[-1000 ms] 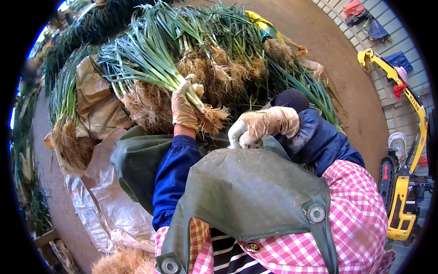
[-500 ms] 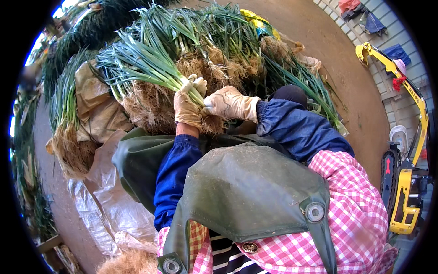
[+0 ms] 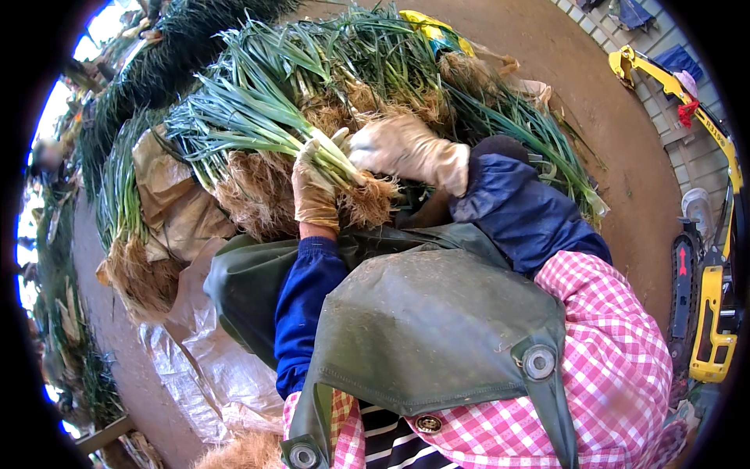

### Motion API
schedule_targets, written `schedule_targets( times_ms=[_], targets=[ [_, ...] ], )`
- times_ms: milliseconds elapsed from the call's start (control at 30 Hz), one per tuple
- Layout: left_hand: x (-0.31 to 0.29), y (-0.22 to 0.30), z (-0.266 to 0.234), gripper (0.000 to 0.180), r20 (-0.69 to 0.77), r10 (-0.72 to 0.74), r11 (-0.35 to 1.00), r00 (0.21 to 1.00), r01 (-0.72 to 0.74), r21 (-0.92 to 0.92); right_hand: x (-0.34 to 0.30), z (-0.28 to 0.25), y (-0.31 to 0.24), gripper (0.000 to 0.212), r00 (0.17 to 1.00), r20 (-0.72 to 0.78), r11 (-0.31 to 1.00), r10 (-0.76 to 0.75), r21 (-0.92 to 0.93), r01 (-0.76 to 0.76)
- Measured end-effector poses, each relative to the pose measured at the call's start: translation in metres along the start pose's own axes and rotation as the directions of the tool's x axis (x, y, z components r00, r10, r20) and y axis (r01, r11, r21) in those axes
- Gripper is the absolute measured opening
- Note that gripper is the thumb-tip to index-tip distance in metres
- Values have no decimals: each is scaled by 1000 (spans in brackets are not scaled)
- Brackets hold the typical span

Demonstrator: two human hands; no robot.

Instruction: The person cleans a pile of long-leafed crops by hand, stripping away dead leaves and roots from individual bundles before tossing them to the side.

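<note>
My gloved left hand is closed round the pale stems of a bunch of leeks. The long green leaves fan out to the upper left, and the bushy tan roots hang at the lower right, below my right hand. My gloved right hand is just right of the stems, above those roots. Motion smears its fingers, so whether they grip anything cannot be made out. Behind both hands lies a heap of more leeks with their roots on.
More leeks lie at left beside brown sacking and a whitish plastic sheet. A yellow and blue bag sits behind the heap. On the right is a small yellow excavator. A green apron covers my front.
My right hand has moved up and a little right from the stem bases. The roots of the held leeks now show more fully. My left hand keeps its grip; the view has shifted slightly.
</note>
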State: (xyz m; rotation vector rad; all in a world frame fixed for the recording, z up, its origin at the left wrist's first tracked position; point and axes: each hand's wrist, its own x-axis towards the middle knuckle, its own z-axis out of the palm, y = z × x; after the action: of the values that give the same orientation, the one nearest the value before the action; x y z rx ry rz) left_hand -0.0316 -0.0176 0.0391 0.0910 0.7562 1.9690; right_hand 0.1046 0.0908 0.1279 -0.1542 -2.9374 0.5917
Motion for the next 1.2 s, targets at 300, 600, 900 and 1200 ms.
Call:
schedule_targets(
  times_ms=[300,600,900,1200],
  targets=[
    [15,-18,-30,45,144,-156,956,977,185,-226,32,68,-10,20,989,77,933,124,-348,-90],
    [22,-13,-30,43,37,86,996,996,-87,35,-21,137,27,29,973,204,950,104,-310,-37],
    [20,-4,-26,51,152,29,994,988,-12,-109,-37,66,103,14,941,165,852,295,-491,-181],
    [30,-9,-36,56,155,-74,983,985,99,-157,-12,46,-13,28,996,-81,991,39,-124,-49]
  ],
)
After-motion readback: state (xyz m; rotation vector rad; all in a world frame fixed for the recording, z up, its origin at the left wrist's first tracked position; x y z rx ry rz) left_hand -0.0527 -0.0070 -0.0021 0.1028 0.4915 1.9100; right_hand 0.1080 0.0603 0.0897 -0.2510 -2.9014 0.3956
